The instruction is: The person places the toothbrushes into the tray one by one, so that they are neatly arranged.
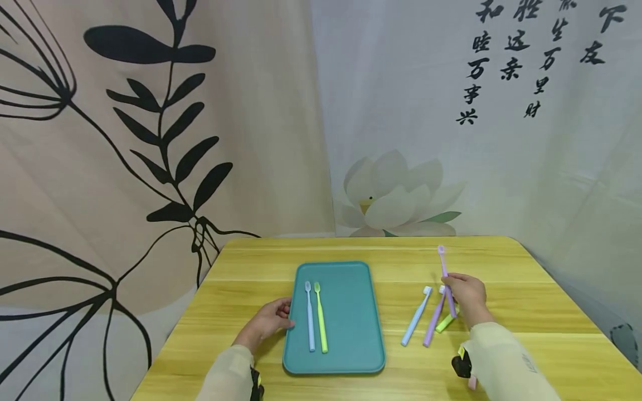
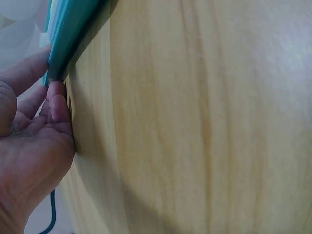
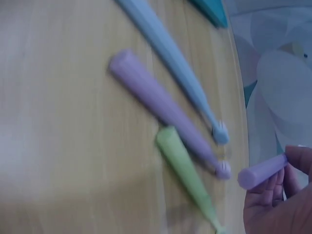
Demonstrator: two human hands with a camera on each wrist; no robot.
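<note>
A purple toothbrush point(image 1: 451, 303) is pinched between the thumb and fingers of my right hand point(image 1: 467, 292), its head pointing away and its handle end hanging below the grip. Under it on the table lie a blue toothbrush point(image 1: 416, 317), a second purple toothbrush point(image 1: 433, 321) and a green toothbrush point(image 3: 185, 170), close together. At the left, my left hand point(image 1: 268, 322) grips the edge of a teal tray point(image 1: 351, 317), thumb at the rim and fingers curled low against its side. Inside the tray, a blue toothbrush point(image 1: 310, 320) and a green toothbrush point(image 1: 321, 320) lie side by side, heads away.
A small pink end point(image 1: 472, 382) peeks out beneath my right sleeve. The wooden table point(image 1: 241, 267) stands against a printed cloth backdrop point(image 1: 281, 139) with plants and lettering. Bare wood shows between the tray and the loose toothbrushes.
</note>
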